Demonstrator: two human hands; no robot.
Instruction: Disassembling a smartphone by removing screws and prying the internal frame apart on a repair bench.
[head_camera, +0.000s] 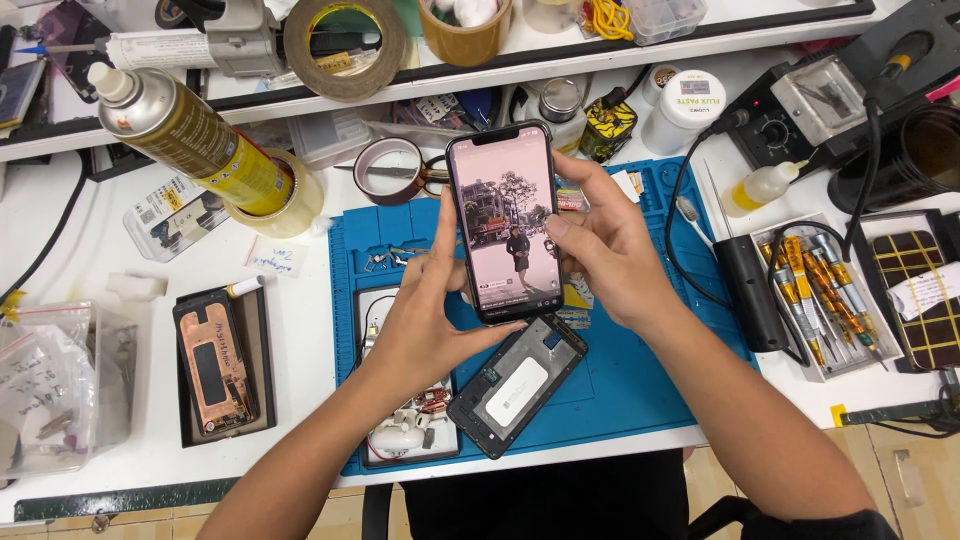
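Both hands hold a black smartphone (505, 225) upright above a blue work mat (640, 380). Its screen is lit and shows a pinkish street picture with a standing figure. My left hand (425, 315) grips the phone's left edge and bottom corner. My right hand (605, 250) grips the right edge, its thumb resting on the screen. Just below the phone, an opened phone frame (518, 385) with a white rectangle inside lies on the mat.
A tray of small parts (405, 430) lies by my left wrist. Left are a dismantled phone with copper backing (218, 362), a spray can (185, 130) and tape rolls (345, 45). Right are a screwdriver tray (820, 295), a soldering station (810, 105) and a squeeze bottle (760, 187).
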